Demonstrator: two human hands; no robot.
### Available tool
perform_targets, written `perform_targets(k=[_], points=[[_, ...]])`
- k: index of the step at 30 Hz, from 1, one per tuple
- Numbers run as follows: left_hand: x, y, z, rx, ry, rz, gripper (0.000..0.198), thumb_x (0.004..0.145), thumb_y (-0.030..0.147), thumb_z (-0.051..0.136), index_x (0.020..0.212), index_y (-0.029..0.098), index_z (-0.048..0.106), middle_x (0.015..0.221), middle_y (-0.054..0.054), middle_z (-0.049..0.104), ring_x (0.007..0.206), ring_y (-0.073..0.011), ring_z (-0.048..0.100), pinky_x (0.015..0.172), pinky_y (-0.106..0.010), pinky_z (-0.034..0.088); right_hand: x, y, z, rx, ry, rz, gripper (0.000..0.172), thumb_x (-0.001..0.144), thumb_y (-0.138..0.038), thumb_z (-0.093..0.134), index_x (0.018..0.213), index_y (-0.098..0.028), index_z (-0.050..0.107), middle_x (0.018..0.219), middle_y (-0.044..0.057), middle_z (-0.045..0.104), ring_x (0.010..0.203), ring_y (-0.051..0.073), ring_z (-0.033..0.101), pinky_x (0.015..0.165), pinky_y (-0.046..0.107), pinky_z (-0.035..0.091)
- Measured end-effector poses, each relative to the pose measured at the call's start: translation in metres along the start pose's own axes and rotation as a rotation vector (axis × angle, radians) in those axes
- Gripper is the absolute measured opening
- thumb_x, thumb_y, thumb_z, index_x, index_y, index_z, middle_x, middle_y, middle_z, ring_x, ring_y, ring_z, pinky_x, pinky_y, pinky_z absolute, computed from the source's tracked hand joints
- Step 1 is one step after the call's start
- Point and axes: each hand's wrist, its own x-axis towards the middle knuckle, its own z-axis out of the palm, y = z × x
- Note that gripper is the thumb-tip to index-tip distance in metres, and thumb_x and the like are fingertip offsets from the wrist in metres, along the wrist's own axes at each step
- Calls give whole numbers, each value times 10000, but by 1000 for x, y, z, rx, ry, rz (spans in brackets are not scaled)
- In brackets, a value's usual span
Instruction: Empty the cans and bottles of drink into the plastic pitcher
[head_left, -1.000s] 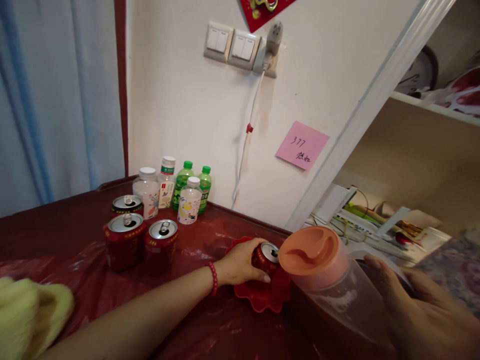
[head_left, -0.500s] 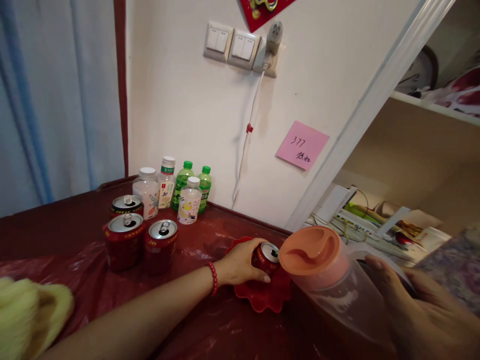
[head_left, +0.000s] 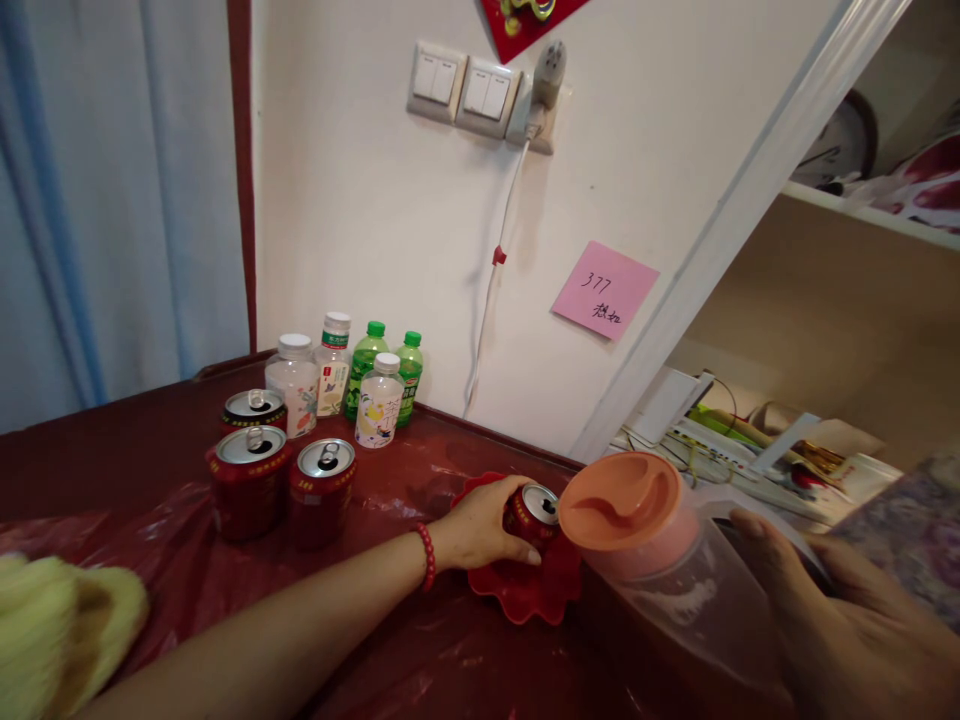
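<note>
My left hand (head_left: 484,525), with a red bead bracelet at the wrist, is wrapped round a red drink can (head_left: 529,518) whose top is open. The can is over a red scalloped dish (head_left: 525,595). My right hand (head_left: 847,600) grips the handle of a clear plastic pitcher (head_left: 690,610) with an orange lid (head_left: 622,500). The pitcher tilts left, its lid end close beside the can's top. Whether liquid flows between them I cannot tell.
Several red cans (head_left: 251,490) with open tops stand at the left. Behind them are capped bottles, some clear (head_left: 377,405) and some green (head_left: 367,365). A yellow cloth (head_left: 67,630) lies front left. A white cord (head_left: 491,300) hangs down the wall.
</note>
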Motion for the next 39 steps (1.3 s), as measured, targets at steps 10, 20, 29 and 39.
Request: perform_targets(k=[10,20,29,39], points=[[0,-3,0,-16,-7,2,815,547,177,930,1285,219,585,1292,-96,668,1199,-326,610,1058,-472,451,3,2,-1,-32,4,-18,661,744,-868,627,886,-231,729,671,-5,618,773,282,581,607,307,365],[1,-5,1,-24,-12,10,813,551,184,927,1287,233,586,1282,-85,675,1191,-322,616,1051,-469,456,2,1,0,-11,-2,1,647,739,-853,643,918,-238,738,751,1,654,835,307,596,648,322,378],[0,-2,1,-12,-1,-2,808,542,182,929,1275,225,592,1282,-91,672,1189,-323,614,1056,-476,453,0,0,-2,-16,-1,-9,628,748,-831,645,915,-233,736,769,5,667,864,318,613,663,333,374],[0,-1,0,-7,-7,-4,817,541,184,933,1282,204,590,1289,-107,668,1197,-336,608,1059,-484,448,1,-1,-1,-32,-10,-35,586,794,-797,638,880,-224,724,693,-6,615,771,265,572,583,302,329]])
